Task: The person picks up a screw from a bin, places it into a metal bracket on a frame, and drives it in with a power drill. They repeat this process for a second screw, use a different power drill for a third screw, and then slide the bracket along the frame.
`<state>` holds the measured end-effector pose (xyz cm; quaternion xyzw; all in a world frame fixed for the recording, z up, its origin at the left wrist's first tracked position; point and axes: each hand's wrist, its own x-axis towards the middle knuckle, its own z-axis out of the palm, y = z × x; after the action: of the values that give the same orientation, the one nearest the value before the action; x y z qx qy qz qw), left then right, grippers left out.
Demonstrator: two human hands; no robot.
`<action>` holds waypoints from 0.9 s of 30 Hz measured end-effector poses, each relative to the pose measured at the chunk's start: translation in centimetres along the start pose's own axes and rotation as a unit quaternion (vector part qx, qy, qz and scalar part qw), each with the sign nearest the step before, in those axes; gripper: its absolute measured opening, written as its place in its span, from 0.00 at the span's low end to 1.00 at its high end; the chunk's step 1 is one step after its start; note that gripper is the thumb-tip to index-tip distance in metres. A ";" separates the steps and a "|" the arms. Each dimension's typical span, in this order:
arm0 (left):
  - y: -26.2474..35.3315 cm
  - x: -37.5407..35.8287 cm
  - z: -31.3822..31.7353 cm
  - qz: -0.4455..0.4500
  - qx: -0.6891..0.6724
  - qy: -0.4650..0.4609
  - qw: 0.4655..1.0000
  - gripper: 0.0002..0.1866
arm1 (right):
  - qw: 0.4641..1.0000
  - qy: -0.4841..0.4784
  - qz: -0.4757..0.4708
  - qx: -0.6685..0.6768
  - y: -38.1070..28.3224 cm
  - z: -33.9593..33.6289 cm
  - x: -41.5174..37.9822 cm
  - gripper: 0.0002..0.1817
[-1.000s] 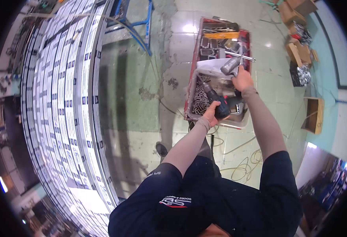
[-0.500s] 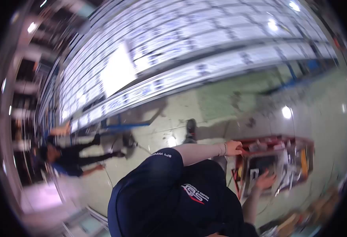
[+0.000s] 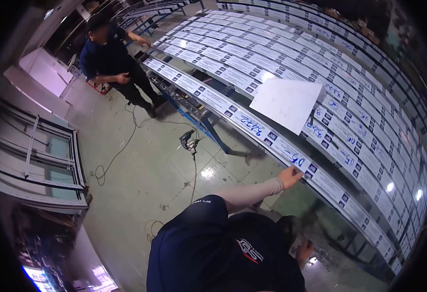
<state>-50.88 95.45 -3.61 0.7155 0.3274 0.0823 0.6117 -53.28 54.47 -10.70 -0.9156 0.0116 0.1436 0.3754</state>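
Observation:
My left hand [image 3: 290,178] is at the near edge of a long white labelled profile [image 3: 252,127], fingers closed over its rim beside blue handwritten marks. Below and apart from the profile is my right hand [image 3: 305,250], low beside my dark shirt. It is small and dim there, and I cannot make out its finger position or whether it holds anything. A white sheet [image 3: 287,103] lies across the neighbouring profiles, with a dark pen-like object [image 3: 312,118] by its right edge.
Rows of labelled profiles [image 3: 252,56] rest on a blue-legged rack [image 3: 216,138]. On the floor lies a power drill [image 3: 189,142] with a trailing cord. A co-worker [image 3: 114,58] stands at the rack's far end. White window frames [image 3: 33,160] stand at left.
My view has swung from the red tool carrier, now out of sight, to the rack. My left hand has left the carrier's rim for the profile edge; my right hand has left the carrier.

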 end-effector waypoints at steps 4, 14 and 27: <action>3.6 -0.4 -1.6 0.055 0.000 -0.082 0.995 0.16 | 0.994 0.070 0.066 0.045 2.3 -3.7 4.9 0.21; 7.7 -5.3 14.1 0.032 -0.085 -0.396 0.914 0.09 | 0.940 0.239 0.030 0.241 -5.0 -10.2 8.0 0.14; 27.1 -5.4 68.4 0.094 -0.066 -0.503 0.857 0.47 | 0.870 0.275 0.050 0.407 9.5 -38.7 12.3 0.13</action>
<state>-9.59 35.20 6.84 0.6446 -0.1002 -0.2101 0.7283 -32.85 21.93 5.66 -0.6827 0.2171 -0.1131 0.6885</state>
